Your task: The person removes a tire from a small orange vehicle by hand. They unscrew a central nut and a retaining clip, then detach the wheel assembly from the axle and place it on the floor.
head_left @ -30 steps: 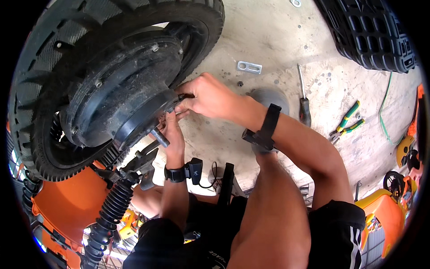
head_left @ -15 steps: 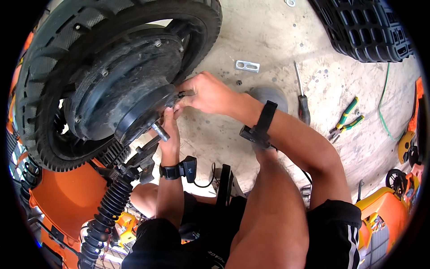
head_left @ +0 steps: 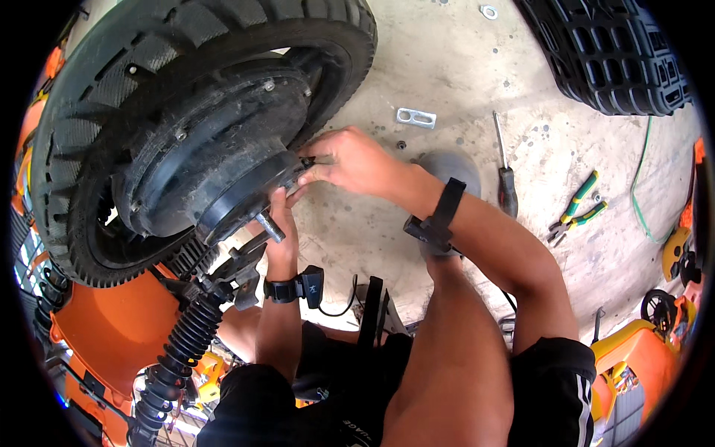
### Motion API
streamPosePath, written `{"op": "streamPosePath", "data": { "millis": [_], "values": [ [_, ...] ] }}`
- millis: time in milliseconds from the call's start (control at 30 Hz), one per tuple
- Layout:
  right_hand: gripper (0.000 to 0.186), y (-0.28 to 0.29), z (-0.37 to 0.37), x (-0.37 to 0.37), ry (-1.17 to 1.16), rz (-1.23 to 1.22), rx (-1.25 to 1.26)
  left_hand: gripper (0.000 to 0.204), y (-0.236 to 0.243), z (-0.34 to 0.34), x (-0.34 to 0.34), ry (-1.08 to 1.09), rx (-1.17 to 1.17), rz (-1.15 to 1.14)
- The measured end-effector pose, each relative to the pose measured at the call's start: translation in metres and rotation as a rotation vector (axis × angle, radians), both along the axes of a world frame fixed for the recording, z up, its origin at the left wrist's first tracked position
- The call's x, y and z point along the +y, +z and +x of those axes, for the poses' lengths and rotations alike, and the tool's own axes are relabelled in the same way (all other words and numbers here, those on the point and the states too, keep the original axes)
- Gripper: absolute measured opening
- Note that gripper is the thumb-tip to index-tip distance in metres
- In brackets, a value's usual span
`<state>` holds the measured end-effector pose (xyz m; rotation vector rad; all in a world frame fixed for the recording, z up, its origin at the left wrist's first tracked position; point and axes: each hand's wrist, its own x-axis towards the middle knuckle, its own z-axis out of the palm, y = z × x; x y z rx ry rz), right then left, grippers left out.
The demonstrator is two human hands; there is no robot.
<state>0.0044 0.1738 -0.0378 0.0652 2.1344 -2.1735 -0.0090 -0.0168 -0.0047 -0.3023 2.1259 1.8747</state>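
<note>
A black wheel [head_left: 89,134] with a dusty hub [head_left: 216,149] fills the upper left. My right hand [head_left: 346,160] is closed at the edge of the hub's round plate [head_left: 231,201], fingertips pinching a small dark fitting [head_left: 307,164] there. My left hand [head_left: 283,216] is just below, thumb up against the plate beside the threaded axle stub [head_left: 269,227]; its fingers curl partly out of sight, and what they hold is unclear. Beneath the hub are a dark bracket [head_left: 246,261] and a coiled shock absorber [head_left: 190,339].
On the concrete floor are a slotted plate [head_left: 415,118], nut [head_left: 401,144], washer [head_left: 488,12], screwdriver [head_left: 506,190], pliers [head_left: 577,208] and green strap [head_left: 637,194]. A black tread piece [head_left: 603,56] lies upper right. Orange panels [head_left: 112,320] and orange-yellow vehicle parts [head_left: 640,357] flank my legs [head_left: 454,350].
The view has shifted slightly. My hands stay at the hub, with my left thumb and fingertips shifting a little along the plate's edge; the loose tools have not moved.
</note>
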Motion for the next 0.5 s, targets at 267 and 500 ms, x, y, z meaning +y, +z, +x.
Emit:
{"op": "streamPosePath", "data": {
  "millis": [267, 500],
  "values": [
    [0.052, 0.001, 0.006, 0.010, -0.001, 0.275, 0.089, 0.033, 0.017, -0.006, -0.018, -0.274, -0.028, -0.119],
    [0.036, 0.044, 0.095, 0.088, -0.704, 0.455, -0.318, 0.019, 0.033, -0.009, -0.075, -0.400, -0.031, -0.055]
  ]
}}
